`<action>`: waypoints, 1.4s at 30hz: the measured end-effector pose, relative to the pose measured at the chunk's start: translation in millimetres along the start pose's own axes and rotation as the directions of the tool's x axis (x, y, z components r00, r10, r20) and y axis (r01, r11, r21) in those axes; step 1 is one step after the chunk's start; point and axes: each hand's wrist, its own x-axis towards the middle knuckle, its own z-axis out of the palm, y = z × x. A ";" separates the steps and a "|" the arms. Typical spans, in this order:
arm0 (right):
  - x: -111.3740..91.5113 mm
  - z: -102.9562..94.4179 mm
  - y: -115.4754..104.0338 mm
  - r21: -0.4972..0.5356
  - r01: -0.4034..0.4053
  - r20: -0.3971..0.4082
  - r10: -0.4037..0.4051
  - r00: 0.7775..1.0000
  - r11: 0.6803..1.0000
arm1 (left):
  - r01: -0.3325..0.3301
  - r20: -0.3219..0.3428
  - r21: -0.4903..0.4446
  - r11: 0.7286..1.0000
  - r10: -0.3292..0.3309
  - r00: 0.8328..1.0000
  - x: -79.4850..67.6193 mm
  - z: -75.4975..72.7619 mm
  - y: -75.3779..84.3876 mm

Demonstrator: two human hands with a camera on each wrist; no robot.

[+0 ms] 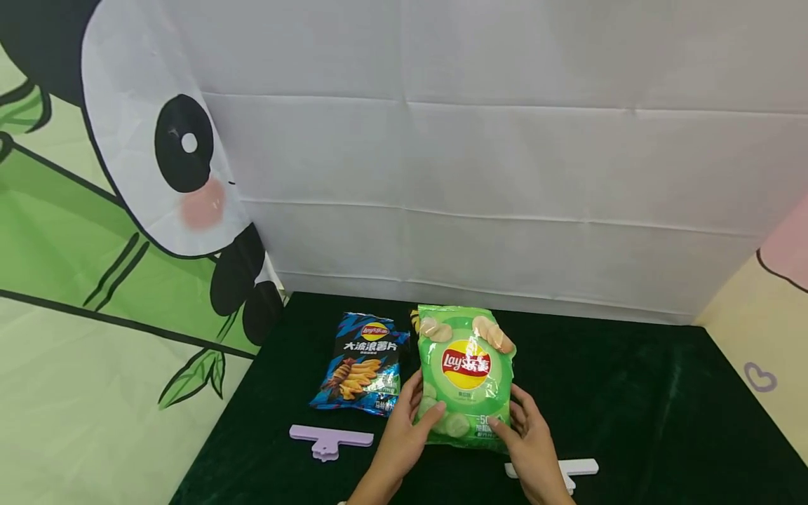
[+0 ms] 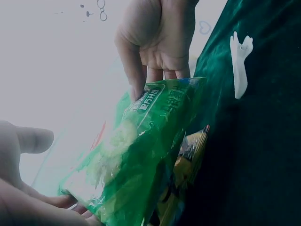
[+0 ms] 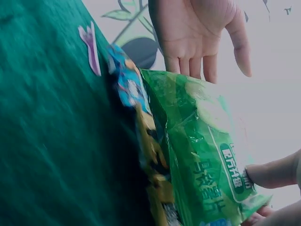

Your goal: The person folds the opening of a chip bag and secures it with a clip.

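Observation:
A green bag of Lay's chips is tilted up between both hands, its printed front facing me. My right hand pinches its lower right corner, thumb on the front and fingers behind. At the left side, my left hand has its fingers behind the bag; in both wrist views its thumb stands away from the bag's front. Behind the green bag lies a yellow bag, mostly hidden in the head view. A blue and black Lay's bag lies just left of the green one.
A lilac sealing clip lies on the dark green cloth, left of my left hand. A white sealing clip lies partly covered by my right hand in the head view. Printed fabric hangs behind and beside the table.

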 end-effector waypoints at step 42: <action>-9.9 38.8 15.4 0.276 -0.019 -0.004 0.021 1.000 0.961 | -0.437 0.260 0.680 0.589 0.364 0.894 26.0 -55.4 88.9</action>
